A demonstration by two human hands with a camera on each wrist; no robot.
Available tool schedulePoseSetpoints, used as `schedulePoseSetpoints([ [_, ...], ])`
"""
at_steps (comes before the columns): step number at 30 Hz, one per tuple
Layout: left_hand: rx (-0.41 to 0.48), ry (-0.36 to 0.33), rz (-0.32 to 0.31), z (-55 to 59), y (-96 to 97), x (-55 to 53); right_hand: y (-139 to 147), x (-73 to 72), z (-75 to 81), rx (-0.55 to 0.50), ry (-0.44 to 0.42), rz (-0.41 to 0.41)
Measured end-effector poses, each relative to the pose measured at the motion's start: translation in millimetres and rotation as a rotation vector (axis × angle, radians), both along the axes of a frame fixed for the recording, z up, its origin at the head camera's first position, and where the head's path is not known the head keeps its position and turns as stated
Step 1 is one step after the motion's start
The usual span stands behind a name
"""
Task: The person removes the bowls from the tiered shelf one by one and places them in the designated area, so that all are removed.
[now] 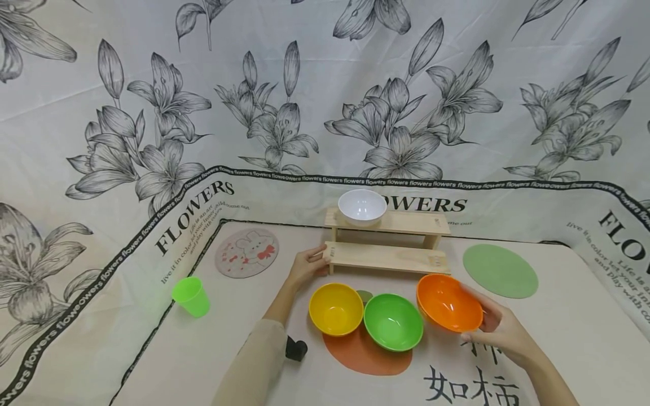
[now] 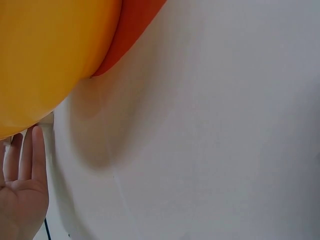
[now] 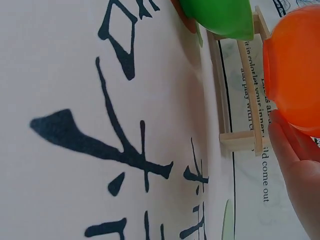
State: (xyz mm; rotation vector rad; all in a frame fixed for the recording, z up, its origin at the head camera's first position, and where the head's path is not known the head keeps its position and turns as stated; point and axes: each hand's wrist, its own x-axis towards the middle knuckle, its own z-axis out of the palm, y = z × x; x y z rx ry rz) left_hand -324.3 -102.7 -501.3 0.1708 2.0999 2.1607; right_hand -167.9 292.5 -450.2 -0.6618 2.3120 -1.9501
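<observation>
Right fingers [image 3: 285, 142] gripping orange bowl [image 1: 449, 304], green bowl [image 1: 393, 321] beside, shelf [image 1: 386, 256] behind — wooden, stepped

The right hand [image 3: 299, 175] holds an orange bowl [image 3: 295, 70] near a green bowl [image 3: 225, 17].

Spreads flat as a white tabletop [image 1: 584, 321] printed with black characters. Bears a pale wooden two-tier stand [image 1: 388, 256] topped by a round white bowl [image 1: 362, 207], a round yellow bowl [image 1: 336, 310] just beside a round green bowl [image 1: 394, 322] over a flat orange disc [image 1: 373, 363], a tapered bright-green cup [image 1: 192, 297], a round rabbit-printed mat [image 1: 247, 253], and a flat pale-green disc [image 1: 500, 270].
</observation>
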Motion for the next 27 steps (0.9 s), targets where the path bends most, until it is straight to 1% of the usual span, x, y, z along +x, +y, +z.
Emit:
schedulePoseSetpoints([
  [3,-0.002,0.001,0.004,1.0,0.7,0.3,4,4.5,-4.7,0.004,-0.012,-0.015],
  [7,-0.008,0.014,-0.001,2.2,0.6,0.7,11,9.1,-11.2,0.026,0.000,-0.031],
  [11,-0.005,0.009,0.007,3.4,0.8,1.1,16,12.1,-17.0,0.051,-0.032,-0.043],
  [14,0.002,-0.001,0.013,3.6,1.1,1.0,20,14.1,-21.0,0.053,-0.059,-0.030],
  [17,0.001,-0.003,0.006,2.7,0.8,0.5,24,16.1,-24.5,0.057,-0.074,-0.003],
  [21,0.011,-0.011,-0.005,3.2,-0.2,1.5,26,18.3,-27.8,0.081,-0.110,0.007],
  [22,0.017,-0.017,-0.008,4.3,-0.5,2.4,26,18.7,-28.4,0.092,-0.125,0.005],
  [27,0.017,-0.017,-0.039,17.8,-1.6,10.3,25,19.8,-31.2,0.121,-0.202,-0.011],
])
